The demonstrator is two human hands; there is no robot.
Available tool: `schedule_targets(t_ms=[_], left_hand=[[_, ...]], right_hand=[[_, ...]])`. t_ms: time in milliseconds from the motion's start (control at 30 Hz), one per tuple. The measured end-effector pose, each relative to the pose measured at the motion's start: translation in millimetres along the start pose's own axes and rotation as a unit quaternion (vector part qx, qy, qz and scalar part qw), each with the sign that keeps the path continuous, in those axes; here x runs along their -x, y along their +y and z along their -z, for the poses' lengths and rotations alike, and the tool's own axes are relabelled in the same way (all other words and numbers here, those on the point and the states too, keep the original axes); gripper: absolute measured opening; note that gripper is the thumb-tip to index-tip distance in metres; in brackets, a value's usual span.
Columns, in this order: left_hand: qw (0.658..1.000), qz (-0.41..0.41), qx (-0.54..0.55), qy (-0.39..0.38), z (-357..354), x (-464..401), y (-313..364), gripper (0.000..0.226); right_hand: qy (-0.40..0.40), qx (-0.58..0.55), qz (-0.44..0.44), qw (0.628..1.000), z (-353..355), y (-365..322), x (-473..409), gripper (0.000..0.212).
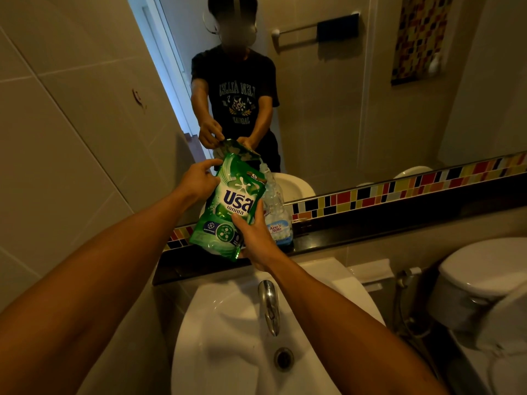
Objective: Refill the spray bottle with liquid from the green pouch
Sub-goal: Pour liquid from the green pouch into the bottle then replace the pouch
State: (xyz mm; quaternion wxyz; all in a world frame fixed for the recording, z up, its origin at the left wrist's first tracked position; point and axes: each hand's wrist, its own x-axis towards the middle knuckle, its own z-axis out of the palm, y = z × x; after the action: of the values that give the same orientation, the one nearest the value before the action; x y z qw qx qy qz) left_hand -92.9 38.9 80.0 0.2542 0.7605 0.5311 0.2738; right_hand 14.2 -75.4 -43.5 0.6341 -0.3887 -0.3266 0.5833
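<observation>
The green pouch point(228, 208) with white lettering is held up over the dark ledge, tilted to the right. My left hand point(199, 179) grips its upper left edge. My right hand point(253, 235) holds its lower right side, fingers curled round it. Just behind and to the right stands the clear spray bottle point(278, 216) with a blue label, on the ledge, its neck near the pouch's upper right corner. The bottle's top has no sprayer on it. Whether liquid is flowing I cannot tell.
A white basin point(228, 337) with a chrome tap point(269, 306) lies below. The dark ledge point(370, 232) runs under a mirror point(342, 95) edged with coloured tiles. A white toilet point(484, 280) stands at the right. A tiled wall point(71, 138) closes the left.
</observation>
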Motion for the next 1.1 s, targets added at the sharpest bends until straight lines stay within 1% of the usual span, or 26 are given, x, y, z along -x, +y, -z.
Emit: schedule_targets(t_ms=[467,867,1100], left_hand=[[1.0,0.002,-0.009,-0.003,3.1,2.1,3.4,0.052],[1.0,0.009,-0.017,-0.014,7.2,-0.1,6.9,0.051],[1.0,0.015,-0.016,-0.023,8.2,-0.7,7.4,0.051]], right_hand=[[-0.001,-0.008,0.005,1.0,-3.1,-3.2,2.6,0.089],[-0.001,-0.013,-0.016,1.0,-7.2,-2.5,1.4,0.09],[-0.001,-0.022,-0.013,1.0,-8.2,-2.2,-0.6,0.089]])
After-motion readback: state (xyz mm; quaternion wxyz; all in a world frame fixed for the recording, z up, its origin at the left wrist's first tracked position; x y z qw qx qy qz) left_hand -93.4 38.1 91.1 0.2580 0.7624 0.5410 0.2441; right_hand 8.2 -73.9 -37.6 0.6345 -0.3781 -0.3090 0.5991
